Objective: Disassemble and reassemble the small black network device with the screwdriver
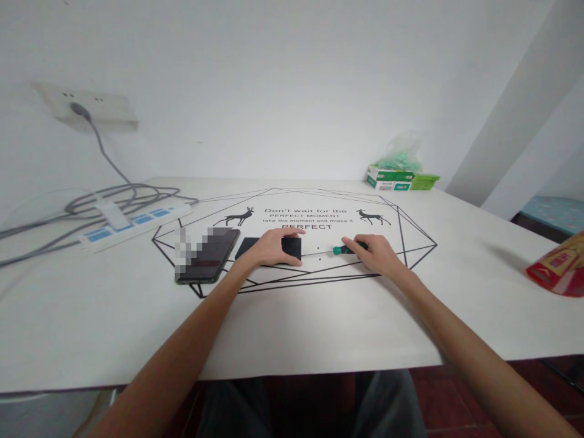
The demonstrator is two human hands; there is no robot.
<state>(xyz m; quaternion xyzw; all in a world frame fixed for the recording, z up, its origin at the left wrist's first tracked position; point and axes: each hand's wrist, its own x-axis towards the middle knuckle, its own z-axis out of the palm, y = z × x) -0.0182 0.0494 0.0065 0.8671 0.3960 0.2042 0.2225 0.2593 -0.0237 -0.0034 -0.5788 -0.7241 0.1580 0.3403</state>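
Note:
My left hand lies over a flat black rectangular object on the white table, thumb and fingers bent around its right part. My right hand is closed around a screwdriver with a green and black handle; its thin shaft points left toward the black object. Tiny dark specks, perhaps screws, lie between the two hands. A dark smartphone rests just left of the black object.
The white table carries a printed black geometric design with deer and text. A power strip with grey cables lies at the left. Green and white boxes under a plastic bag stand at the back right. A red packet sits at the right edge.

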